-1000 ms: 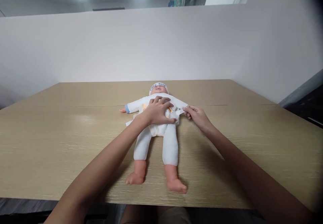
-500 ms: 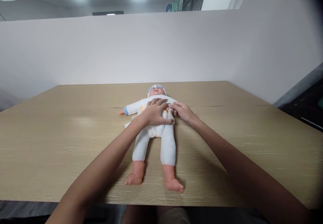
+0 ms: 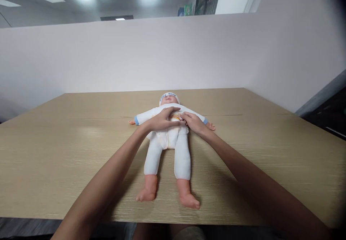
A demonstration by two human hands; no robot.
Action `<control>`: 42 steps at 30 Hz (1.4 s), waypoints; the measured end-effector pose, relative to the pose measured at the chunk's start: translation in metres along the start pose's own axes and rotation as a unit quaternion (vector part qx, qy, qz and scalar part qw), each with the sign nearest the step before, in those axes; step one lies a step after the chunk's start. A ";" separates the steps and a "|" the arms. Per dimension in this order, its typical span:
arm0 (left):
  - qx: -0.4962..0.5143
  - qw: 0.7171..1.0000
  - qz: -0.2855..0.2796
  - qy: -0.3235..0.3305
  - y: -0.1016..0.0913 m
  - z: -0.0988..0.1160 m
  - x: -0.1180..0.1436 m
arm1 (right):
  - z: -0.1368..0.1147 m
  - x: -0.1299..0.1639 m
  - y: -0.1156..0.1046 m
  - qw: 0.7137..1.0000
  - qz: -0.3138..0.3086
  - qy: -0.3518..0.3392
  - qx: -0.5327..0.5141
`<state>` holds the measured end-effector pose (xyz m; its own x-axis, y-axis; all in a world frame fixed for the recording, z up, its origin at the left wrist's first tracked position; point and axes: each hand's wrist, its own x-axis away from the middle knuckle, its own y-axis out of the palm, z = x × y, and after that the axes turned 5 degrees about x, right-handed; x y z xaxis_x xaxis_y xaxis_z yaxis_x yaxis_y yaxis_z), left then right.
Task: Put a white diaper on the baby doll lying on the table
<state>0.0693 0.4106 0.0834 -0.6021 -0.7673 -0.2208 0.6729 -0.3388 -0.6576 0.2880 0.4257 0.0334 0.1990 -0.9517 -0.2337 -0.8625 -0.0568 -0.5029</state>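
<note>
A baby doll (image 3: 169, 149) in a white suit and white cap lies on its back in the middle of the wooden table (image 3: 54, 153), head away from me, bare feet near the front edge. My left hand (image 3: 161, 120) rests flat on the doll's belly, fingers pointing right. My right hand (image 3: 193, 122) meets it from the right, fingertips pinching the white diaper (image 3: 167, 137) fabric at the doll's waist. Whether the tab is stuck down is hidden by my fingers.
White partition walls (image 3: 135, 56) close off the table at the back and right. The table's front edge runs just beyond the doll's feet. A dark floor area (image 3: 327, 110) shows at far right.
My right hand, first out to the right pulling a white diaper tab, has come in over the doll's waist next to my left hand. The doll's right-side arm is uncovered now.
</note>
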 end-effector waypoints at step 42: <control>-0.153 0.963 0.195 -0.105 0.001 -0.091 0.101 | -0.008 0.057 -0.005 0.922 0.066 -0.266 0.275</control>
<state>-0.0299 0.3825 -0.0045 -0.2077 -0.9078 -0.3643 0.6522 0.1490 -0.7433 0.2995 0.3689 0.0291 0.4358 -0.6482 -0.6245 -0.5589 0.3490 -0.7523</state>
